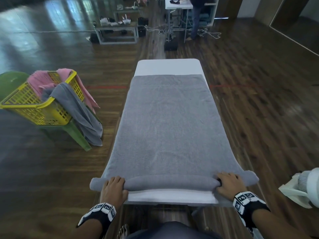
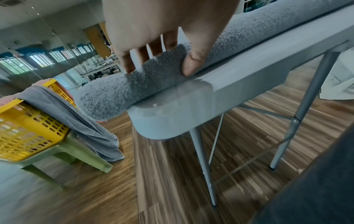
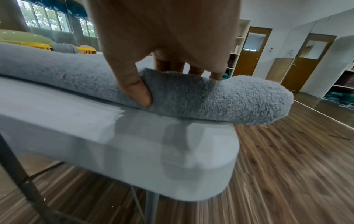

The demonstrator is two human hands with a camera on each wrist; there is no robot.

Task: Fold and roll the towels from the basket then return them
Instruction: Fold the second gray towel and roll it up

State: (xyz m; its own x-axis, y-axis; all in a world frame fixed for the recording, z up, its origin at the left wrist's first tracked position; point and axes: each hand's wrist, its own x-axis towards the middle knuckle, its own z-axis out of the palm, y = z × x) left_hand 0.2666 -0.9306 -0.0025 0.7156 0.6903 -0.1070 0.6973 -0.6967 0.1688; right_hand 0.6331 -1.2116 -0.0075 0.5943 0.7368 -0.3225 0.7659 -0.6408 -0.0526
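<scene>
The wooden floor fills the room, and on it stands a long white bench on thin metal legs. A grey towel lies flat along almost the whole bench; only a strip of white top shows at the far end and another at the near edge. The towel looks already folded lengthwise, because it fits the narrow bench, but I cannot count its layers.

To the left of the bench, a yellow basket sits on a green plastic stool. A second grey towel and a pink towel hang over its rim, not yet folded. At the right edge a white fan is partly in view.

At the near end, the towel is turned into a thin roll that lies across the bench, with both ends sticking out past the sides. The left hand grips the roll near its left end, fingers over the top and thumb pressed on the near side. The right hand holds the right end in the same way.

I judge that the rolling is only at its start: nearly all the length is still flat. After it, this roll must go back into the basket, and at least two more towels wait.
</scene>
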